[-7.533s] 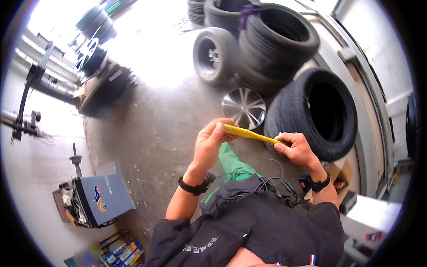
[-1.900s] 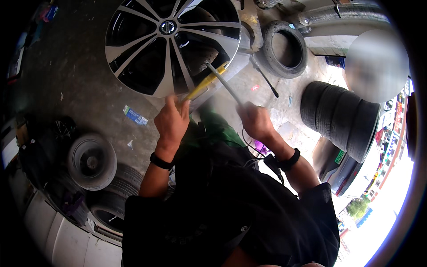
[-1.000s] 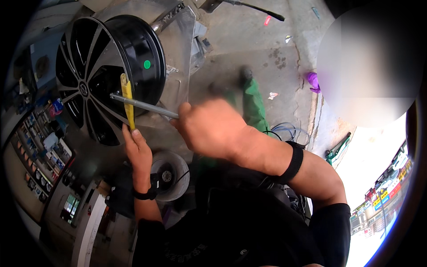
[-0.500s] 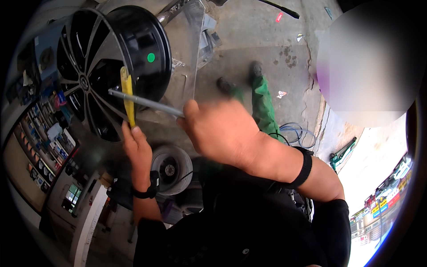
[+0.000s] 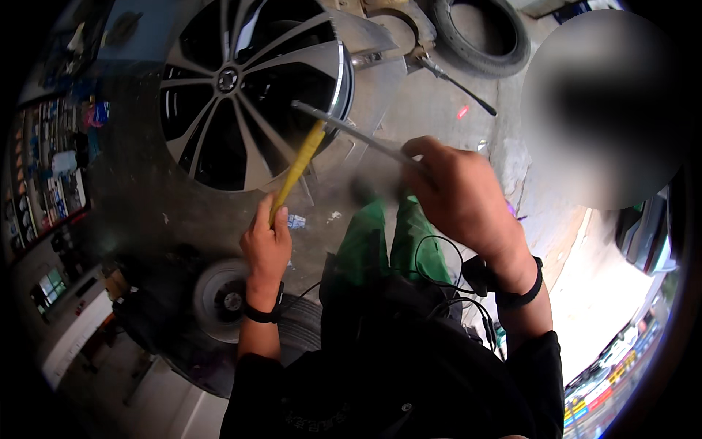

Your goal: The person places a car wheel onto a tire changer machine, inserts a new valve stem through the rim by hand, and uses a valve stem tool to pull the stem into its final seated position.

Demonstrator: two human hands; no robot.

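Two tools cross in front of us, just over the rim of a black and silver alloy wheel (image 5: 248, 95) that stands upright on a machine with its spokes facing us. Our left hand (image 5: 267, 245) is clenched around the lower end of a yellow stick (image 5: 296, 172), thumb and fingers wrapped tight, and the stick slants up and to the right until its tip meets the wheel's edge. Our right hand (image 5: 461, 194) is closed around the near end of a thin metal rod (image 5: 347, 132), which runs up and to the left toward the same spot on the rim, so the two tools touch or nearly touch there; we cannot tell which. Holding both at their far ends seems meant to keep our hands clear of the wheel while the tips work at its edge. Each wrist wears a black band. Green trousers (image 5: 387, 249) show below our arms, and thin black cables hang over our dark shirt. A bare tyre (image 5: 479, 36) lies flat on the concrete floor (image 5: 439, 95) beyond the wheel, with a long bar beside it. A smaller wheel (image 5: 223, 300) sits low at our left, near a shelf of small packages (image 5: 55, 168).
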